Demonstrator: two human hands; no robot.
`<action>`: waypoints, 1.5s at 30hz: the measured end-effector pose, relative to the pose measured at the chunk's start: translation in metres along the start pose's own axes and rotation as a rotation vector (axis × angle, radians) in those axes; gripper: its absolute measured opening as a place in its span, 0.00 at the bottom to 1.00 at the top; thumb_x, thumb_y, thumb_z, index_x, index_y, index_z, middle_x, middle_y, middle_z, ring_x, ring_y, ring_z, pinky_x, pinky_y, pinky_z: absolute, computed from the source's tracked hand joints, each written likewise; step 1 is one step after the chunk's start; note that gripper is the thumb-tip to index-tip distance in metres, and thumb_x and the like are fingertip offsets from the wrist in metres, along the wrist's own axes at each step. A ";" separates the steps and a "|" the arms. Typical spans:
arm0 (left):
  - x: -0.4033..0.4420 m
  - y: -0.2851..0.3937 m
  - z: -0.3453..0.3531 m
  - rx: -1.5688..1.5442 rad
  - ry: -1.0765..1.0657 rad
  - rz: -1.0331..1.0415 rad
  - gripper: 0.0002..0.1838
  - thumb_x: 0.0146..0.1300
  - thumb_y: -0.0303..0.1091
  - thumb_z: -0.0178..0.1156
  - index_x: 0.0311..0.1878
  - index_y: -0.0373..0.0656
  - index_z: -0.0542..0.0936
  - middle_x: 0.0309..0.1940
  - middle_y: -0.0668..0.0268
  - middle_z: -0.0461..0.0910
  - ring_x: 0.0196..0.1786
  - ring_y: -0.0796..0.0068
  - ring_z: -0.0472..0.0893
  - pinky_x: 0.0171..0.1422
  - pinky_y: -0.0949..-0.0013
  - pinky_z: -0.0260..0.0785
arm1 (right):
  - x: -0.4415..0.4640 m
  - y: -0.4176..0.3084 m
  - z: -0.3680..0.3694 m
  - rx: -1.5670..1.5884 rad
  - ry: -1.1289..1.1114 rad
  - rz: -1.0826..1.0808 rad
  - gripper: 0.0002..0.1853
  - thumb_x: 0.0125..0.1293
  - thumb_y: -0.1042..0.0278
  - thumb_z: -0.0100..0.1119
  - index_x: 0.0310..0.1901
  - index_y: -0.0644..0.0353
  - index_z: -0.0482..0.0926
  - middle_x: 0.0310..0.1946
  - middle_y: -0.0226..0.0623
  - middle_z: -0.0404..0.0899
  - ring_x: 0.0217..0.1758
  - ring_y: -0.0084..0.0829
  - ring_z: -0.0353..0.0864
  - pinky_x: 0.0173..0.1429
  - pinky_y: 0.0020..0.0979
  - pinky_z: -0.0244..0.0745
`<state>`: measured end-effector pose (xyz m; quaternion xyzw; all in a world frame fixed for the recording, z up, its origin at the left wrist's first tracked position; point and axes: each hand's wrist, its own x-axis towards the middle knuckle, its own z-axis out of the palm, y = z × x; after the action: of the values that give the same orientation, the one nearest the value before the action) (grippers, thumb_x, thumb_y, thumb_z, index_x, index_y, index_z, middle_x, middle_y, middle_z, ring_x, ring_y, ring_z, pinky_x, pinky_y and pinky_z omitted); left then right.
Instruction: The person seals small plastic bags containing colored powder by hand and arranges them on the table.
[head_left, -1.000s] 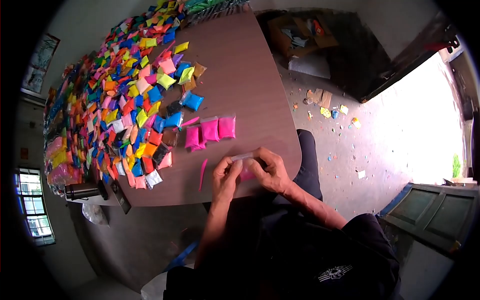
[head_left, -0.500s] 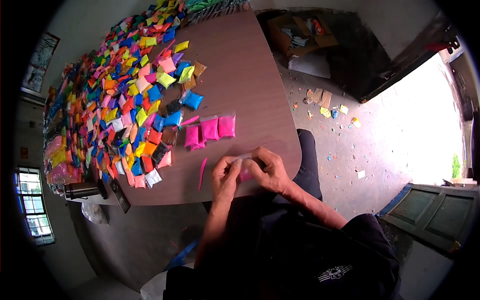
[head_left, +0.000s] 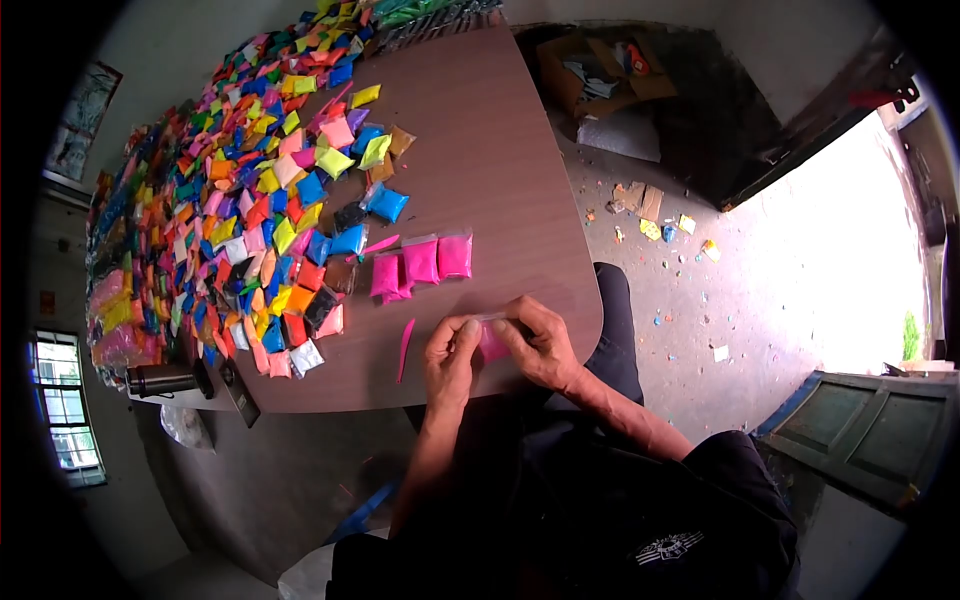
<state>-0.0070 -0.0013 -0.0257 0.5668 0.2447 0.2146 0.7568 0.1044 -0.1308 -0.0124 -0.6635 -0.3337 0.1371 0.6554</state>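
Note:
Between my two hands is a small clear bag with pink filling [head_left: 492,343], over the table's near edge. My left hand [head_left: 452,357] pinches its upper left edge, thumb against fingers. On the other upper corner, my right hand [head_left: 537,342] is closed in the same way. Three pink bags [head_left: 422,261] lie side by side just beyond my hands. A slim pink plastic tool [head_left: 405,350] rests left of my left hand, and a similar pink tool [head_left: 378,244] lies near the three bags.
A large heap of small colourful bags [head_left: 270,200] covers the table's left side. A dark flask [head_left: 165,380] and a black phone-like slab [head_left: 239,392] lie at the near left edge. Beyond the wooden table [head_left: 480,130], an open cardboard box [head_left: 605,75] and scraps sit on the floor.
My thumbs have moved apart along the top of the bag, so more of its pink filling shows between my hands. The bags on the table have stayed put.

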 end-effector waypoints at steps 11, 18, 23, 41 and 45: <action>0.000 0.013 0.019 -0.018 0.080 0.020 0.10 0.79 0.35 0.62 0.45 0.38 0.86 0.31 0.83 0.71 0.34 0.92 0.64 0.38 0.81 0.55 | -0.002 0.002 0.002 0.061 0.010 0.084 0.04 0.74 0.76 0.64 0.46 0.67 0.83 0.37 0.36 0.81 0.40 0.24 0.79 0.45 0.28 0.74; -0.013 0.013 0.001 0.158 0.224 -0.007 0.15 0.80 0.39 0.60 0.47 0.36 0.85 0.38 0.71 0.85 0.38 0.87 0.76 0.44 0.80 0.68 | 0.003 -0.004 0.005 0.165 0.127 0.231 0.07 0.79 0.71 0.61 0.47 0.67 0.82 0.34 0.24 0.78 0.38 0.15 0.73 0.43 0.22 0.70; -0.021 0.033 -0.021 0.170 0.259 0.054 0.14 0.79 0.38 0.60 0.49 0.34 0.84 0.36 0.62 0.87 0.35 0.84 0.79 0.42 0.78 0.74 | 0.031 0.004 0.005 0.093 0.225 0.301 0.09 0.78 0.69 0.62 0.46 0.68 0.83 0.32 0.22 0.78 0.36 0.13 0.71 0.40 0.21 0.68; -0.035 0.039 -0.071 0.129 0.443 0.100 0.12 0.77 0.36 0.63 0.45 0.34 0.83 0.32 0.65 0.85 0.31 0.85 0.75 0.38 0.78 0.68 | 0.104 0.013 0.033 -0.231 0.163 0.229 0.16 0.72 0.61 0.68 0.45 0.70 0.85 0.29 0.33 0.84 0.34 0.20 0.79 0.41 0.27 0.77; -0.032 0.039 -0.077 0.122 0.449 0.124 0.12 0.77 0.36 0.62 0.44 0.35 0.83 0.32 0.65 0.85 0.30 0.85 0.75 0.37 0.77 0.68 | 0.105 0.016 0.036 -0.367 0.175 0.149 0.16 0.72 0.60 0.68 0.45 0.68 0.85 0.28 0.43 0.85 0.32 0.27 0.84 0.42 0.32 0.79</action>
<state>-0.0813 0.0477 -0.0026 0.5635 0.3841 0.3660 0.6333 0.1645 -0.0363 -0.0044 -0.8040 -0.2446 0.0639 0.5382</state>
